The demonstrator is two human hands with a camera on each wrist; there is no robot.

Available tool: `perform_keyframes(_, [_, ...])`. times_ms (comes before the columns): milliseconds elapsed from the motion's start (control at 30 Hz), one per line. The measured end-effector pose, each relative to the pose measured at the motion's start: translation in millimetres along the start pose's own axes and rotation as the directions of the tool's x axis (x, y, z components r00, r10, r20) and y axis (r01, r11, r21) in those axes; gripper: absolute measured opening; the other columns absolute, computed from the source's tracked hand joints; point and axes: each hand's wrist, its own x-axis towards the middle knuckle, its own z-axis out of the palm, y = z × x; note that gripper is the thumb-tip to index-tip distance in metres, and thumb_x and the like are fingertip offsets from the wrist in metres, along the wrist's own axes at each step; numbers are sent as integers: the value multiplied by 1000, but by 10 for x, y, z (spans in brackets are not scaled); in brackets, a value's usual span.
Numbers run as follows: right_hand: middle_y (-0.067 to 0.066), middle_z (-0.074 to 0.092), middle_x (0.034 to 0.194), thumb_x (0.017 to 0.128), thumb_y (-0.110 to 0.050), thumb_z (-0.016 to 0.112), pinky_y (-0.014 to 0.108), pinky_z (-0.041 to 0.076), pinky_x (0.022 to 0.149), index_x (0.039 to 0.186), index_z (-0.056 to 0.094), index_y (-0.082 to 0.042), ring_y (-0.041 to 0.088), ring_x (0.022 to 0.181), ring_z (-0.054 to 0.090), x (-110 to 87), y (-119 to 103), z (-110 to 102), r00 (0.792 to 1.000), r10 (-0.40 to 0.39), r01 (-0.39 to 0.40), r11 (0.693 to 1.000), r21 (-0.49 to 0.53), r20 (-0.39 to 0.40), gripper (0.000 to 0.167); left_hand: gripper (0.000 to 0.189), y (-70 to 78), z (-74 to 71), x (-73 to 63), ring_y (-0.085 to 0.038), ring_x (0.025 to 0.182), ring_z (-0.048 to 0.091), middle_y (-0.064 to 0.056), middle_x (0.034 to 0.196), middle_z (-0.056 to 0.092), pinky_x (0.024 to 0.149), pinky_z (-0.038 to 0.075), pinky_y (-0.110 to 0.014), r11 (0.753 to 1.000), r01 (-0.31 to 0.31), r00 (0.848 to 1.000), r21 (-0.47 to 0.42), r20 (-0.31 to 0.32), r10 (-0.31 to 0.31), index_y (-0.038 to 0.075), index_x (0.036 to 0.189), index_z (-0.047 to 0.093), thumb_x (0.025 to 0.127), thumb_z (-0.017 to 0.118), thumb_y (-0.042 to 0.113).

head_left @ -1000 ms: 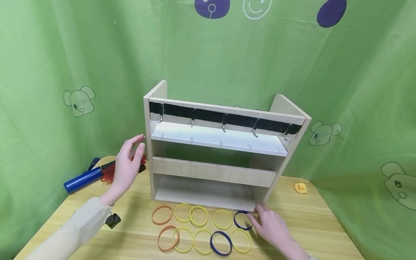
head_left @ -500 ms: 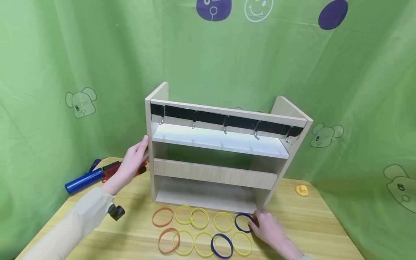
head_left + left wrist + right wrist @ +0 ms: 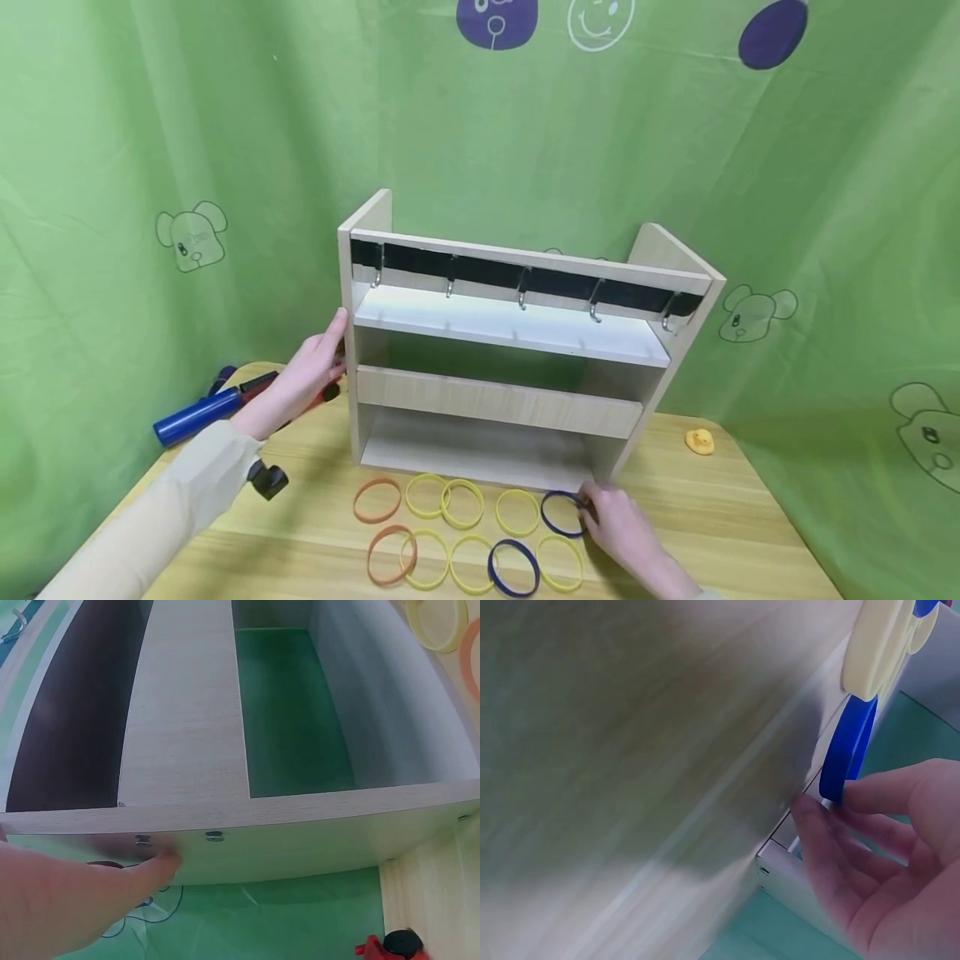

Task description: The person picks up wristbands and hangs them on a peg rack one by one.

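Note:
My right hand [image 3: 621,527] is at the right edge of a dark blue silicone wristband [image 3: 543,512], which lies on the table before the shelf's front right corner. In the right wrist view thumb and fingertips close around the near end of that blue band [image 3: 849,750]; how firmly they pinch it is hard to see. My left hand [image 3: 309,371] rests against the outer left side of the pale wooden shelf unit [image 3: 498,402], its thumb pointing up along the panel. In the left wrist view the hand [image 3: 82,896] lies beside that panel, with part of its fingers hidden.
Several yellow wristbands [image 3: 517,492], orange wristbands [image 3: 377,479] and another blue wristband [image 3: 492,569] lie in two rows before the shelf. Metal hooks [image 3: 522,298] line its top rail. A blue-and-red toy [image 3: 198,417] lies left; a yellow duck [image 3: 700,442] sits right.
My left hand has moved right, from beside the shelf onto its left panel. My right hand's fingers have drawn in at the blue wristband's right edge. The wristbands keep their places.

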Motion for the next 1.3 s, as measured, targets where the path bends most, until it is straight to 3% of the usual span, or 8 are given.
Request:
perform_keyframes(233, [3,69,71,72,8,77,19,52,52,79,66,-12,13,61,64,31,-65,-48,995,-63,67,997,42,-81,24,94,-13,-12,19,-40,154,14,-21,166,11,126,16,-56,999,35,999,5,37,-35,5,160,6,96,18,73])
perform_keyframes(467, [8,70,76,72,14,73,15,56,57,80,65,-7,16,67,67,85,-179,-170,994,-57,69,989,128,-94,24,95,-10,-12,4,-43,153,15,-26,165,12,126,15,-56,999,40,998,14,49,-41,1,159,5,97,17,73])
perform_keyframes(600, [7,70,77,72,14,73,12,53,55,80,65,-8,12,65,66,108,-228,-248,991,-73,89,984,152,-110,25,95,-1,-3,-2,-46,151,16,-30,163,12,126,16,-56,999,41,998,13,53,-42,-1,158,5,97,17,71])
perform_keyframes(767, [4,68,75,69,14,77,13,51,52,79,64,-8,4,61,61,154,-283,-335,967,-160,187,975,124,-198,27,94,13,4,-1,-46,151,16,-30,163,12,126,16,-56,999,45,997,19,56,-46,0,158,4,98,16,71])
perform_keyframes(967, [2,68,76,71,12,78,12,51,52,82,66,-8,2,62,60,226,-426,-506,939,-241,275,955,115,-244,25,94,11,8,9,-45,151,17,-30,163,14,126,18,-55,999,45,998,20,52,-46,-1,158,6,98,16,70])
perform_keyframes(1100, [1,67,75,71,10,79,10,50,52,83,66,-7,1,61,58,304,-548,-645,903,-316,350,934,73,-292,24,94,9,4,9,-46,151,18,-30,163,14,126,18,-56,999,45,998,23,53,-46,0,158,6,98,16,71])
perform_keyframes(1300, [2,67,76,74,7,78,9,47,51,85,68,-6,-1,61,54,450,-753,-874,881,-366,397,917,45,-300,20,95,6,6,9,-46,151,19,-30,162,15,125,19,-56,999,47,998,16,46,-48,-2,158,7,98,16,71])
